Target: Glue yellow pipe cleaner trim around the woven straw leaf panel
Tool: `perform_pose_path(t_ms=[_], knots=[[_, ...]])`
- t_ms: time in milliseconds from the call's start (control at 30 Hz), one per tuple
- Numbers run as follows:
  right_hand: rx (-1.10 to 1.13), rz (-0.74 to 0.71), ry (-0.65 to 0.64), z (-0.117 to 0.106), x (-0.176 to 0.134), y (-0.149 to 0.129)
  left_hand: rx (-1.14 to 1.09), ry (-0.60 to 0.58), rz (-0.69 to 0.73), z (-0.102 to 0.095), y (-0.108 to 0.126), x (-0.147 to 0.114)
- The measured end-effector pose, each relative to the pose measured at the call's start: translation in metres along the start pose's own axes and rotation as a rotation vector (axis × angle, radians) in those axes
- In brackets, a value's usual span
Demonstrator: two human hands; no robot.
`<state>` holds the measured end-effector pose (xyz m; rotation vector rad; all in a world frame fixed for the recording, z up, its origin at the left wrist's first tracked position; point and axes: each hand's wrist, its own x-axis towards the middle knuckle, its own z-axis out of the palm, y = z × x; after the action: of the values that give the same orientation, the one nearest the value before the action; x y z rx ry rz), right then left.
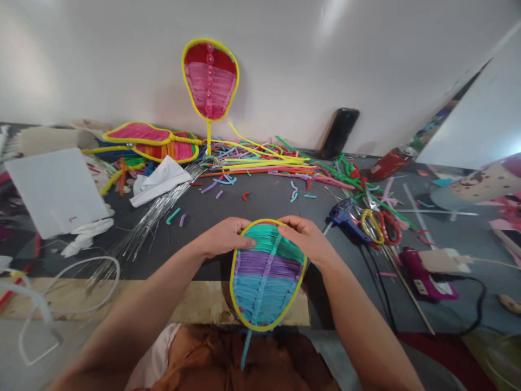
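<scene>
Between my hands is a leaf-shaped pipe-cleaner piece [266, 282] with a yellow rim. Bands of green, purple and blue cross it, a pale purple rib runs down its middle, and a blue stem points toward my lap. My left hand [228, 237] pinches its upper left edge, thumb on the front. On the upper right, my right hand [303, 237] grips the rim, with its thumb near the top of the rib. The fingers behind the piece are hidden. A similar pink and red piece [197, 81] stands upright on its yellow stem against the wall.
Loose pipe cleaners [264, 163] lie along the back. A blue glue gun [348, 220], scissors [388, 228] and a purple power strip [427, 274] are at right. A phone [340, 133] leans on the wall near a red can [393, 162]. Silver wires [146, 217] and a white board [57, 193] lie left.
</scene>
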<state>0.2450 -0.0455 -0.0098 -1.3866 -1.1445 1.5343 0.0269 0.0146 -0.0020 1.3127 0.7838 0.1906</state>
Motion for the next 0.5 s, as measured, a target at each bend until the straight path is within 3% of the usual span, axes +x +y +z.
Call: perform_pose_path(t_ms=[233, 500], knots=[[-0.292, -0.093, 0.121, 0.0044, -0.0002, -0.0018, 0.075, -0.004, 0.027, 0.0025, 0.0016, -0.0025], [-0.407, -0.225, 0.199, 0.0069, -0.0001, -0.0025, 0.166, 0.025, 0.022, 0.0066, 0.0045, -0.0031]])
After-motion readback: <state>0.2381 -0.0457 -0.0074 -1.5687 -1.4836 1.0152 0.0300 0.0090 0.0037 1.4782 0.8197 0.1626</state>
